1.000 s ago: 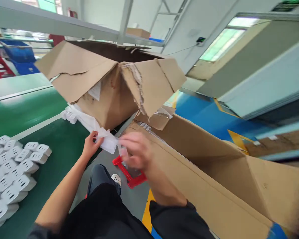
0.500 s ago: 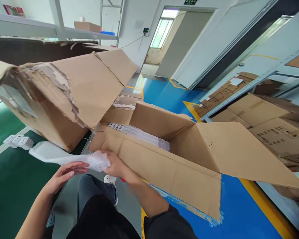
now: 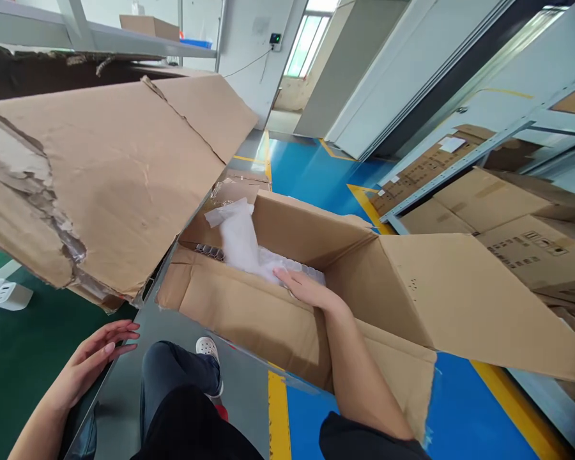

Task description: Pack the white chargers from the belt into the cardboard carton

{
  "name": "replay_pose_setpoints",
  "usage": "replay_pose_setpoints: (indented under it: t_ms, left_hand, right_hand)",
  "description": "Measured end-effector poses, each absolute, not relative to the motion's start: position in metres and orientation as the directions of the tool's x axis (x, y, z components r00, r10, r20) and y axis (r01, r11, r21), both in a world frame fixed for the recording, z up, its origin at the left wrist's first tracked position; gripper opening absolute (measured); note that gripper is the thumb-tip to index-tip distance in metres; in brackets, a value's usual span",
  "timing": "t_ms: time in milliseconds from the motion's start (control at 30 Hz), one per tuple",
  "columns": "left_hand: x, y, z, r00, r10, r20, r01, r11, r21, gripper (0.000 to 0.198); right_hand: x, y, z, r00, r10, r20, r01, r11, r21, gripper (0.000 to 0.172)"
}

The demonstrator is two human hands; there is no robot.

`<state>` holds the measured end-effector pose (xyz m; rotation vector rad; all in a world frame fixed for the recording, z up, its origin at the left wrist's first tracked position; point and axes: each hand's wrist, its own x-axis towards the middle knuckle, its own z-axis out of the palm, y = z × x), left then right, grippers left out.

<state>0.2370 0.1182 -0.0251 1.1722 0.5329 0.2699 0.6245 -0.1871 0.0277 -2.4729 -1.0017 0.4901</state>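
Note:
My right hand (image 3: 303, 286) reaches over the near wall of a large open cardboard box (image 3: 249, 313) on the floor. Its fingers lie stretched out, touching the lower end of a white foam sheet (image 3: 237, 241) that stands crumpled inside the box, on top of rows of white plastic parts (image 3: 311, 276). My left hand (image 3: 93, 361) hovers open, palm down and empty, above the edge of the green table (image 3: 23, 348), at the lower left.
A torn cardboard box (image 3: 110, 172) lies tipped on the green table, its flap overhanging the floor box. Two white parts (image 3: 2, 294) sit at the table's left edge. More cardboard boxes (image 3: 508, 223) fill a rack at right. My legs and a white shoe (image 3: 208, 351) are below.
My right hand carried the white foam sheet from in front of me into the floor box and opened. My left hand let go of it and now hangs open. The view swung right.

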Motion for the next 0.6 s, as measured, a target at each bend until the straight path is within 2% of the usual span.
replay_pose_setpoints:
  t_ms: [67, 200, 267, 367, 433, 500, 600]
  left_hand:
    - [0.237, 0.118, -0.025, 0.841, 0.477, -0.255, 0.075, 0.365, 0.928, 0.040]
    - [0.236, 0.122, -0.027, 0.859, 0.446, -0.252, 0.090, 0.354, 0.931, 0.041]
    - [0.235, 0.125, -0.030, 0.876, 0.412, -0.250, 0.102, 0.349, 0.932, 0.042]
    - [0.234, 0.126, -0.032, 0.877, 0.416, -0.240, 0.092, 0.345, 0.934, 0.042]
    - [0.234, 0.125, -0.031, 0.868, 0.439, -0.232, 0.076, 0.343, 0.936, 0.041]
    - [0.234, 0.123, -0.029, 0.870, 0.436, -0.228, 0.076, 0.338, 0.938, 0.042]
    - [0.234, 0.124, -0.028, 0.879, 0.416, -0.234, 0.095, 0.327, 0.940, 0.043]
  right_hand:
    - [0.624, -0.181, 0.020, 0.608, 0.739, -0.290, 0.561, -0.659, -0.502, 0.060]
    - [0.623, -0.176, 0.019, 0.660, 0.717, -0.222, 0.588, -0.678, -0.441, 0.050]
    - [0.625, -0.178, 0.022, 0.716, 0.649, -0.257, 0.565, -0.755, -0.333, 0.050]
    - [0.637, -0.183, 0.029, 0.801, 0.497, -0.333, 0.511, -0.858, -0.052, 0.052]
    - [0.653, -0.188, 0.033, 0.849, 0.410, -0.334, 0.466, -0.878, 0.106, 0.053]
    - [0.670, -0.195, 0.035, 0.869, 0.370, -0.328, 0.440, -0.881, 0.171, 0.052]
    - [0.686, -0.208, 0.033, 0.880, 0.360, -0.309, 0.428, -0.883, 0.190, 0.048]
